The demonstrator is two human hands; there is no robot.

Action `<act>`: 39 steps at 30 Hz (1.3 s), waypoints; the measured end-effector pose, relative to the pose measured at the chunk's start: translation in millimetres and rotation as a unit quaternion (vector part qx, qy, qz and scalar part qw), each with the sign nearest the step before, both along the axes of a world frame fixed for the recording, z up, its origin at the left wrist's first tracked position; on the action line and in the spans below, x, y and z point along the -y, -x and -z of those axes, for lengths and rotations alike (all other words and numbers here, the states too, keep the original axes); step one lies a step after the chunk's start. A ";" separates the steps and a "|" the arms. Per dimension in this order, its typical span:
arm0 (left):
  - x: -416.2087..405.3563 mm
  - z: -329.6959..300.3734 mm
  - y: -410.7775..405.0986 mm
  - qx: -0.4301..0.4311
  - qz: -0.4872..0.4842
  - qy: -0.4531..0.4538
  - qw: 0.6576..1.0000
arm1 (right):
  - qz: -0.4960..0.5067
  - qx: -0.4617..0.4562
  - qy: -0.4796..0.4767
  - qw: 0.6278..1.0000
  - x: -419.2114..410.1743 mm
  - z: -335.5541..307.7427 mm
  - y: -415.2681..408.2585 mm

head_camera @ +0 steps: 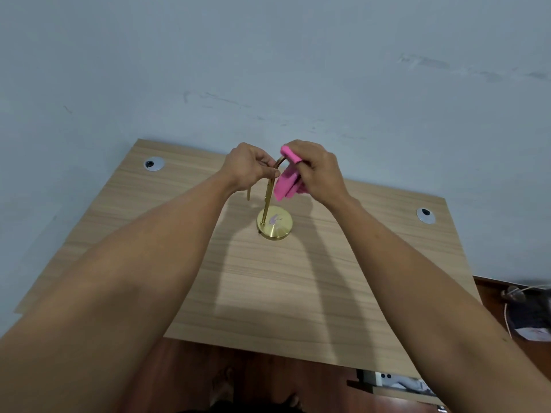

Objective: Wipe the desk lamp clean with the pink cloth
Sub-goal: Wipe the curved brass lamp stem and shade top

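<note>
Wooden desk (268,293) filled most of the view, pushed against a blue-grey wall (268,55); two cable grommets, one (153,164) far left of the lamp, the other (425,215) far right of it. Desk lamp (269,201) stood roughly mid-desk, toward the wall side; brass, round base (278,226) flat on the top, thin stem rising to a curved arch.

Left hand (249,166) was closed around the arch just left of its top, fingers curled, steadying it. Right hand (317,171) was closed on the pink cloth (287,183), pinching it over the arch just right of the top; the rest of the cloth hung down beside the stem, above the base.

Handling, my read: lamp looked light and top-heavy on a small base, stem stiff but thin, polished brass likely slippery and prone to smears; best held at the arch or stem, as it was here, with wipe pressure kept along the tube, not sideways. Cloth soft, limp, easy to bunch.

Hard to make out: lamp head hidden behind the left hand, only a short brass tip (248,194) showing below the wrist; fingertip contact under the cloth not visible; clutter at the floor, right of the desk, blurred.
</note>
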State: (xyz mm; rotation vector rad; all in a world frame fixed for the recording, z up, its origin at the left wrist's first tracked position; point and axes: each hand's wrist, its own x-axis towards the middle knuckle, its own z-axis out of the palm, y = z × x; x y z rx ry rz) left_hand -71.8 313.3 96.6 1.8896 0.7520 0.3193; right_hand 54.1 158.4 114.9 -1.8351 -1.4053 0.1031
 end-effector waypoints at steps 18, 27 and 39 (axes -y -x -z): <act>5.7 -8.7 8.0 -0.045 0.011 -0.048 0.998 | 0.331 -0.318 -0.173 0.871 41.0 4.2 -30.6; 11.8 -12.7 23.9 -0.032 -0.009 -0.062 0.998 | 0.242 -0.253 -0.078 0.933 5.3 -9.9 -3.8; 27.0 -20.3 7.8 -0.051 -0.061 -0.152 0.985 | 0.133 -0.188 -0.068 0.971 -10.2 -3.3 53.0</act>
